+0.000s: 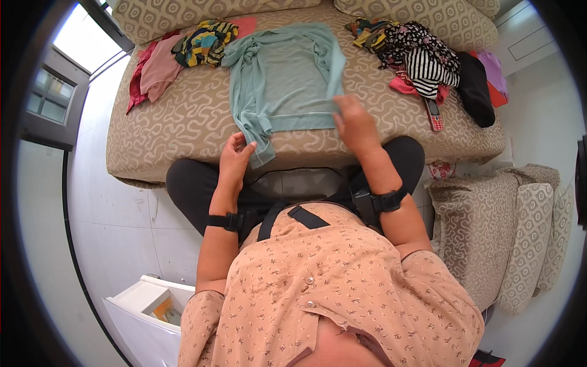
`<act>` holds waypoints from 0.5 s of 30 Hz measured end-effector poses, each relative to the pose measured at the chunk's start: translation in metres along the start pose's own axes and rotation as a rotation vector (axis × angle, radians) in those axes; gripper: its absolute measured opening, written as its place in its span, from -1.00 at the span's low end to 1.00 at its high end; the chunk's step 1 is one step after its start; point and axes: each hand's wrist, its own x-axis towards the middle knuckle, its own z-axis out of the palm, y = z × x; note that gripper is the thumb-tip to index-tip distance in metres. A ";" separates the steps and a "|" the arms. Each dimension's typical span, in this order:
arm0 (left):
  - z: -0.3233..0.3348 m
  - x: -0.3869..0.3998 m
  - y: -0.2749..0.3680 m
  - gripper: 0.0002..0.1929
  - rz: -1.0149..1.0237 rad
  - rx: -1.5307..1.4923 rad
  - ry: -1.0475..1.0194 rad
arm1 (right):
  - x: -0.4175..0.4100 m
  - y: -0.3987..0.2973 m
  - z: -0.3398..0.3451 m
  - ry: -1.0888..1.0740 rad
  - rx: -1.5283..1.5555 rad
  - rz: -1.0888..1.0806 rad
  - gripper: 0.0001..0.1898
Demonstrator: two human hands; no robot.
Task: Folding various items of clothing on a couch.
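A pale green long-sleeved knit garment (300,82) lies spread on a patterned sofa seat, its hem toward me. One sleeve runs down the left side, and its cuff hangs near the sofa's front edge. My left hand (236,158) pinches the edge of that sleeve end between thumb and fingers. At the right end of the hem is my right hand (357,121), slightly blurred, its fingers over the garment's edge; whether they grip the cloth cannot be told.
Crumpled colourful clothes (206,43) lie at the sofa's left. Further garments (431,69) form a pile at the right, with a red mobile phone (434,115) beside them. A cushioned armchair (481,238) stands at right, a white open container (146,298) at lower left.
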 end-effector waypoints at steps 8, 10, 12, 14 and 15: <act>0.004 -0.004 -0.002 -0.42 0.358 0.566 0.212 | -0.014 0.011 0.008 -0.383 0.189 -0.009 -0.52; 0.010 -0.008 0.008 -0.42 0.678 0.826 0.325 | -0.006 0.028 0.006 -0.361 0.292 0.133 -0.55; 0.018 -0.010 0.022 -0.43 0.837 0.958 0.344 | -0.001 0.044 0.002 -0.285 0.390 0.201 -0.60; 0.028 -0.009 0.033 -0.45 0.877 0.965 0.276 | 0.007 0.062 0.003 -0.213 0.402 0.319 -0.61; 0.034 -0.007 0.038 -0.46 0.819 0.873 0.112 | 0.013 0.072 0.004 -0.172 0.424 0.371 -0.61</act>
